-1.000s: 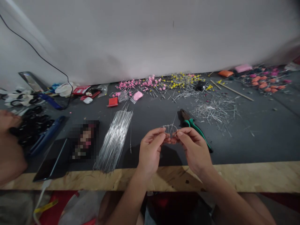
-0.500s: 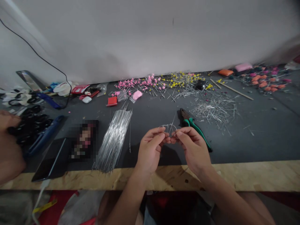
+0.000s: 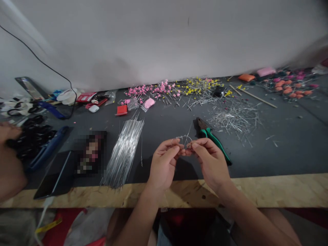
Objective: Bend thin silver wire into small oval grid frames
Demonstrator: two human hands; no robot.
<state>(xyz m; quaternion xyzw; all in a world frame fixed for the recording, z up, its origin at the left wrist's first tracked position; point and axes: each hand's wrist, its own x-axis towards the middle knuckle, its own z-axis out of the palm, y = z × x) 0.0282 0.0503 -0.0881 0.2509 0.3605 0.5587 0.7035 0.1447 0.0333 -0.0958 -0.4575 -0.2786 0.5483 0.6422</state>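
Observation:
My left hand and my right hand meet above the near part of the dark mat, fingertips pinched together. Between them they hold a small bent loop of thin silver wire, which arches up just past the fingertips. Both hands are closed on it. Green-handled pliers lie on the mat just right of my right hand. A bundle of straight silver wires lies to the left of my left hand.
Pink and yellow beaded pins and loose cut wires litter the back of the mat. A phone, a blue tool and another person's arm are at the left. The wooden table edge runs along the front.
My hands stay pinched on the wire loop with only slight finger shifts. The view has drifted a little; the other person's arm at the left moved slightly.

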